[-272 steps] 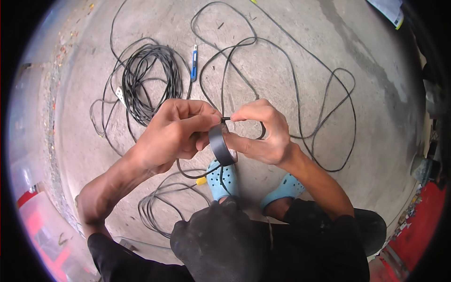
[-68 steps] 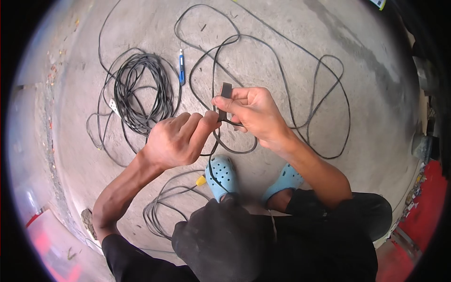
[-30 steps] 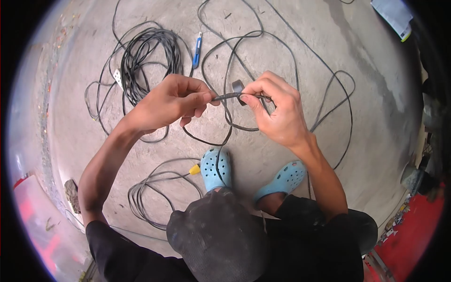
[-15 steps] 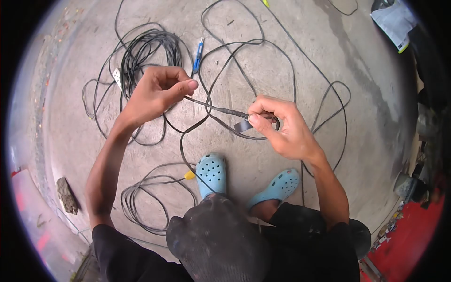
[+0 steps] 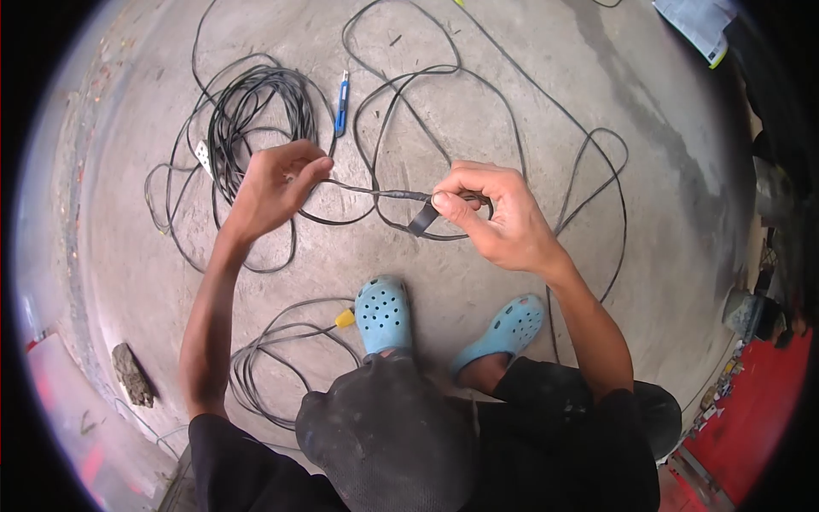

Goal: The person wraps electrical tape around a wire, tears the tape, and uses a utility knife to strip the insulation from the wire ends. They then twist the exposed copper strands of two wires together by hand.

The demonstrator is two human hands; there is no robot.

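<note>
A black cable (image 5: 363, 189) runs between my two hands. My left hand (image 5: 281, 183) pinches it with thumb and fingertips, in front of the coiled cable. My right hand (image 5: 495, 213) is closed on the cable where a thicker, wrapped section (image 5: 403, 194) meets my fingertips. From that section, beside my right thumb, a short strip of black tape (image 5: 422, 219) hangs loose. Behind my right fingers the cable bends in a small loop.
On the concrete floor lie a large cable coil (image 5: 256, 107), a white socket (image 5: 203, 157), a blue cutter (image 5: 342, 104), a yellow plug (image 5: 344, 318) on another cable, and a stone (image 5: 133, 375). Blue clogs (image 5: 383, 312) are on my feet.
The view has shifted slightly. The tape strip now hangs more steeply below the cable. Both hands still hold the cable, and the cable below my left hand has moved.
</note>
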